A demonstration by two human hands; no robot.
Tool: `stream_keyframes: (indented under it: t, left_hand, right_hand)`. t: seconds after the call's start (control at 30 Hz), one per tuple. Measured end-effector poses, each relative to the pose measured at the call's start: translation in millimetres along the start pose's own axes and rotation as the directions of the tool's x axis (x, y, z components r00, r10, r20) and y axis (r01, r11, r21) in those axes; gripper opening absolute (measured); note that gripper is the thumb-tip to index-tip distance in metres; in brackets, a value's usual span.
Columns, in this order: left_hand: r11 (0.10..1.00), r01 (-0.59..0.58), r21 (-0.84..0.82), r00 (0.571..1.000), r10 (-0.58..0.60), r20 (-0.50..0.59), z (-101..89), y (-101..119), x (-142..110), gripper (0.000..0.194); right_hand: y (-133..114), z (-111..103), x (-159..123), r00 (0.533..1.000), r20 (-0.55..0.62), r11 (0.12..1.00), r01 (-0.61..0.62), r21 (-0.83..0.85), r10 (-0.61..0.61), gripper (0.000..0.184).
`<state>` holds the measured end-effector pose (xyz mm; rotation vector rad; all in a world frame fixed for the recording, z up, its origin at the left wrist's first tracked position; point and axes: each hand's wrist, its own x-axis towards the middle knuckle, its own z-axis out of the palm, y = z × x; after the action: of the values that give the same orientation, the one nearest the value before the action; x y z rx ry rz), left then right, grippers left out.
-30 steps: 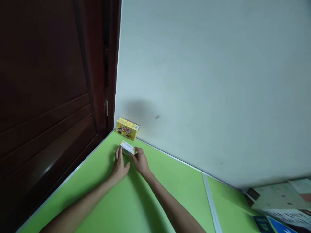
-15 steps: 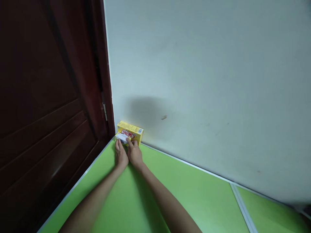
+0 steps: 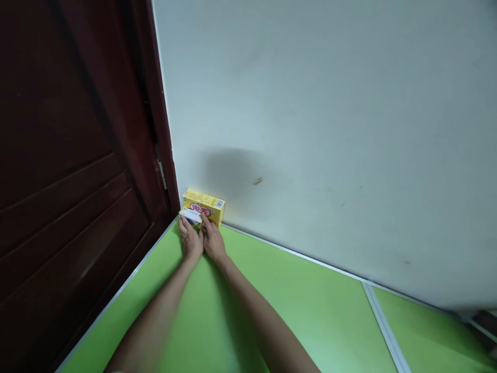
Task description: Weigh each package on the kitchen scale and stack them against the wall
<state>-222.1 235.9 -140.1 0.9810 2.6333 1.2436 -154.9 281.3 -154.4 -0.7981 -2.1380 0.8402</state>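
In the corner where the door frame meets the wall, a large yellow carton (image 3: 215, 212) with red lettering and a barcode stands against the wall. Directly in front of it is a smaller yellow box (image 3: 190, 214) with a white top face. My left hand (image 3: 190, 239) grips the small box at its left and front. My right hand (image 3: 213, 240) has its fingers at the box's right end, a finger reaching over the top edge. Both wrists are close together, and my palms cover much of the box's lower front.
The boxes stand on a green surface (image 3: 295, 290) with a pale metal edge strip (image 3: 382, 326) across its right part. A dark red wooden door (image 3: 70, 207) rises on the left. Behind is a white wall (image 3: 310, 103) with a small chipped mark.
The whole view has shifted slightly, so the scene sits a little further left and up. Both hands stay on the small box, with the fingers slightly moved on it.
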Motion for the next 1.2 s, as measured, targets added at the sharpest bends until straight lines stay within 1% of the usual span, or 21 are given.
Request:
stream_keyframes:
  t: [0.2, 0.3, 0.37, 0.43, 0.5, 0.57, 0.63, 0.67, 0.7, 0.77, 0.8, 0.83, 0.87, 0.93, 1.0, 1.07, 1.13, 1.2]
  left_hand:
    - [0.998, -0.042, 0.038, 0.999, 0.042, 0.002, 2.4, -3.2, -0.4, 0.078]
    - [0.999, -0.043, 0.025, 0.999, 0.044, -0.017, 4.1, -6.4, 1.5, 0.077]
    - [0.999, -0.039, 0.003, 0.999, 0.039, -0.033, 3.0, -6.7, 2.6, 0.078]
    - [0.999, -0.045, -0.017, 0.998, 0.044, -0.038, -1.7, -4.7, 0.7, 0.079]
    - [0.997, -0.062, -0.04, 0.998, 0.061, -0.031, -9.9, -1.7, -7.5, 0.077]
    - [0.993, -0.096, -0.07, 0.995, 0.096, -0.003, -19.5, -0.5, -23.7, 0.072]
    - [0.981, -0.167, -0.101, 0.984, 0.172, 0.045, -28.2, -2.6, -46.2, 0.064]
    - [0.97, -0.21, -0.12, 0.973, 0.22, 0.076, -31.7, -4.3, -58.3, 0.06]
    - [0.949, -0.286, -0.131, 0.95, 0.298, 0.091, -34.4, -5.5, -70.4, 0.056]
    - [0.921, -0.347, -0.175, 0.915, 0.373, 0.152, -36.2, -2.4, -93.3, 0.05]
    - [0.895, -0.406, -0.184, 0.878, 0.438, 0.194, -35.2, 3.5, -104.9, 0.045]
    - [0.864, -0.458, -0.212, 0.831, 0.5, 0.244, -33.2, 12.9, -117.7, 0.042]
    - [0.829, -0.501, -0.249, 0.773, 0.558, 0.301, -30.7, 25.8, -132.5, 0.037]
    - [0.76, -0.547, -0.351, 0.628, 0.65, 0.429, -26.0, 59.3, -170.1, 0.032]
    - [0.709, -0.541, -0.452, 0.468, 0.701, 0.539, -22.8, 97.0, -216.8, 0.029]
    - [0.674, -0.519, -0.527, 0.325, 0.725, 0.608, -19.5, 132.0, -266.2, 0.028]
    - [0.643, -0.503, -0.578, 0.204, 0.738, 0.644, -14.1, 160.3, -310.8, 0.03]
    - [0.623, -0.492, -0.609, 0.1, 0.735, 0.671, -6.3, 182.1, -346.4, 0.035]
  right_hand:
    - [0.4, -0.7, -0.3, 1.0, 0.007, 0.999, 0.011, -0.033, -0.011, 0.052]
    - [0.2, 0.2, 2.1, 1.0, 0.016, 0.998, 0.019, -0.059, -0.018, 0.052]
    - [-4.2, 0.8, 1.1, 1.0, 0.029, 0.996, 0.004, -0.091, -0.002, 0.053]
    - [-12.4, -0.1, -6.1, 0.998, 0.053, 0.992, -0.026, -0.12, 0.032, 0.053]
    - [-22.0, -5.3, -22.0, 0.993, 0.118, 0.992, -0.01, -0.128, 0.025, 0.056]
    - [-30.6, -18.8, -46.7, 0.98, 0.196, 0.991, 0.059, -0.121, -0.034, 0.061]
    - [-37.2, -43.2, -78.3, 0.962, 0.258, 0.984, 0.124, -0.129, -0.088, 0.067]
    - [-40.2, -59.6, -95.6, 0.953, 0.288, 0.98, 0.138, -0.146, -0.091, 0.07]
    - [-43.2, -78.6, -113.5, 0.945, 0.316, 0.976, 0.137, -0.168, -0.078, 0.071]
    - [-49.7, -122.0, -149.6, 0.924, 0.382, 0.971, 0.107, -0.215, -0.017, 0.067]
    - [-52.8, -145.1, -167.5, 0.915, 0.404, 0.969, 0.076, -0.234, 0.026, 0.062]
    - [-55.7, -168.2, -185.4, 0.91, 0.408, 0.968, 0.035, -0.249, 0.072, 0.056]
    - [-58.3, -190.5, -203.5, 0.911, 0.397, 0.966, -0.008, -0.258, 0.114, 0.049]
    - [-61.9, -231.1, -240.2, 0.924, 0.334, 0.962, -0.1, -0.254, 0.184, 0.04]
    - [-62.8, -265.1, -277.4, 0.946, 0.227, 0.957, -0.179, -0.228, 0.231, 0.035]
    - [-59.7, -294.7, -313.0, 0.959, 0.115, 0.954, -0.234, -0.189, 0.258, 0.033]
    - [-51.4, -324.3, -345.2, 0.964, -0.01, 0.949, -0.264, -0.172, 0.266, 0.032]
    - [-38.0, -358.2, -372.0, 0.954, -0.143, 0.937, -0.289, -0.199, 0.264, 0.032]
